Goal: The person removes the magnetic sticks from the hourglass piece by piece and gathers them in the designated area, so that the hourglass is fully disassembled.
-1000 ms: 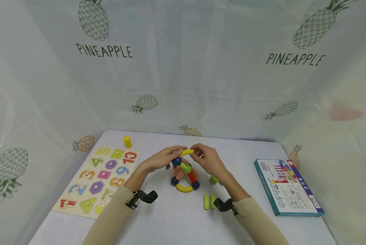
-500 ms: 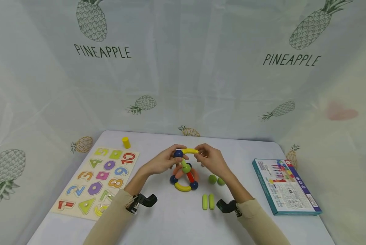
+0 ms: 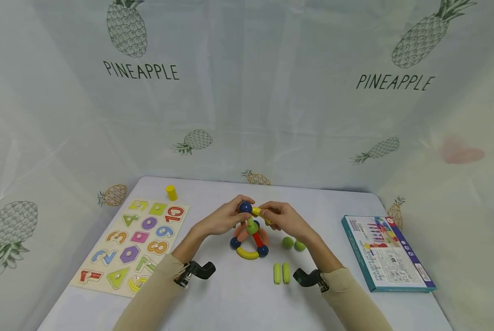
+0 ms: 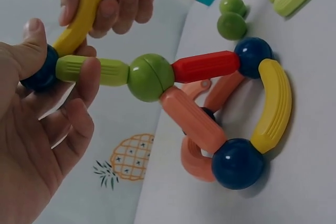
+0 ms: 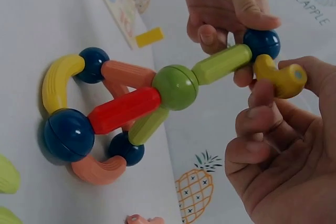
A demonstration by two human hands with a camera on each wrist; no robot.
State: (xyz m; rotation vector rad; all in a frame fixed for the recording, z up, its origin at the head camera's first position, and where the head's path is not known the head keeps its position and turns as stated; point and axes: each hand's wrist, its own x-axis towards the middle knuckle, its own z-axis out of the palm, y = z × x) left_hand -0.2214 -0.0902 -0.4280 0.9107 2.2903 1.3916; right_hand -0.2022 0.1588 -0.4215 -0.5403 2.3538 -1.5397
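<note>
A toy of magnetic rods and balls stands on the table; straight rods rise from its ring of blue balls and curved rods to a green ball (image 4: 151, 77). Above that, a light green rod (image 5: 223, 65) reaches up to a blue ball (image 5: 262, 43). My left hand (image 3: 222, 218) grips this top ball, thumb on one side, fingertips by the green rod. Between thumb and fingers my right hand (image 3: 286, 217) pinches a yellow curved rod (image 4: 81, 19), one end of which touches the top ball. Its other end points away, bare, in the right wrist view.
Two green balls (image 3: 287, 242) and two light green rods (image 3: 277, 273) lie right of the toy. A number puzzle board (image 3: 122, 239) and a yellow cylinder (image 3: 171, 193) are at left. A flat box (image 3: 389, 253) lies at right.
The top blue ball has shifted right and up, now more nearly over the base. Still in my right hand, the yellow curved rod has turned so its free end points down and right.
</note>
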